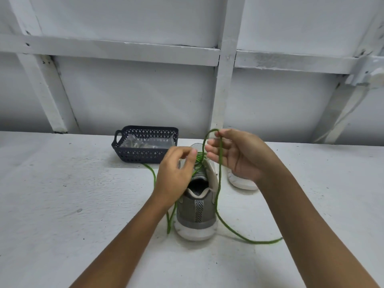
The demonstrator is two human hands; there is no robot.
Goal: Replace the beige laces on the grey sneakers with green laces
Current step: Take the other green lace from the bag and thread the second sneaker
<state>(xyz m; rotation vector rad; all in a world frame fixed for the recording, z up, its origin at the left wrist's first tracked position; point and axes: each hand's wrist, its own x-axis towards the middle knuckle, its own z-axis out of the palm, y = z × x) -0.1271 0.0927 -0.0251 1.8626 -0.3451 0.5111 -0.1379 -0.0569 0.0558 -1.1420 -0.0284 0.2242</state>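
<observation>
Fingers [225, 133] of the right hand [236, 156] pinch a raised loop of the green lace [219, 183], which trails down beside the grey sneaker [195, 213] standing heel-near on the table [62, 204]. The left hand [176, 175] curls its fingers over the sneaker's lacing; whether they grip the lace cannot be told. A dark basket [145, 155] sits behind.

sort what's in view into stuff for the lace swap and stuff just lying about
For the job: grey sneaker, green lace, left hand and right hand both holding that lace, second sneaker behind the right hand.

Lying about: dark basket at the back, clear bag inside it.
</observation>
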